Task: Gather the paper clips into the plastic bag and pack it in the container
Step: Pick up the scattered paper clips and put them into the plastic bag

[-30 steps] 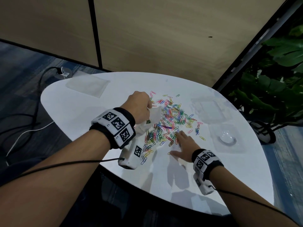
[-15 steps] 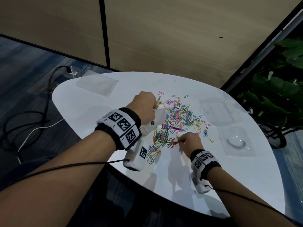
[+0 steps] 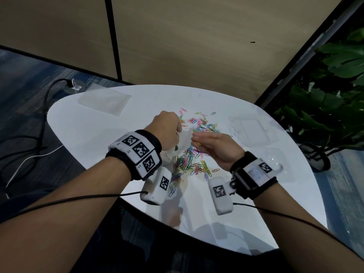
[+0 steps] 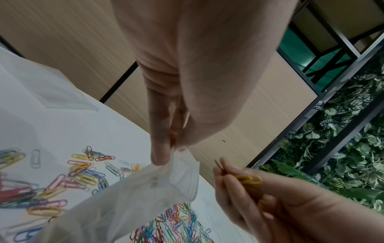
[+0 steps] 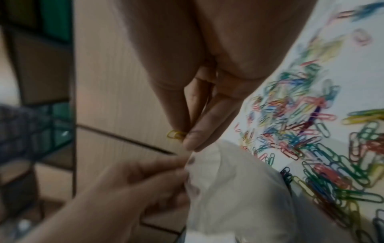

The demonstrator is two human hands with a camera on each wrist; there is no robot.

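Note:
A heap of coloured paper clips (image 3: 195,154) lies on the white table (image 3: 102,134). My left hand (image 3: 167,133) pinches the rim of a clear plastic bag (image 3: 183,142) and holds it up over the heap, mouth toward my right hand. The bag (image 4: 133,197) hangs open in the left wrist view. My right hand (image 3: 212,144) pinches a yellow paper clip (image 4: 249,180) just beside the bag's mouth. The same clip (image 5: 175,134) shows at the fingertips in the right wrist view, right above the bag (image 5: 239,189). The clear container (image 3: 250,129) sits on the table at the right.
A second flat plastic bag (image 3: 104,100) lies at the table's far left. A clear lid with a round dimple (image 3: 273,158) lies behind my right wrist. Cables run over the floor on the left, and a potted plant (image 3: 325,107) stands at the right.
My right hand picked a clip off the table, rose and moved left to the bag's mouth. My left hand kept holding the bag up.

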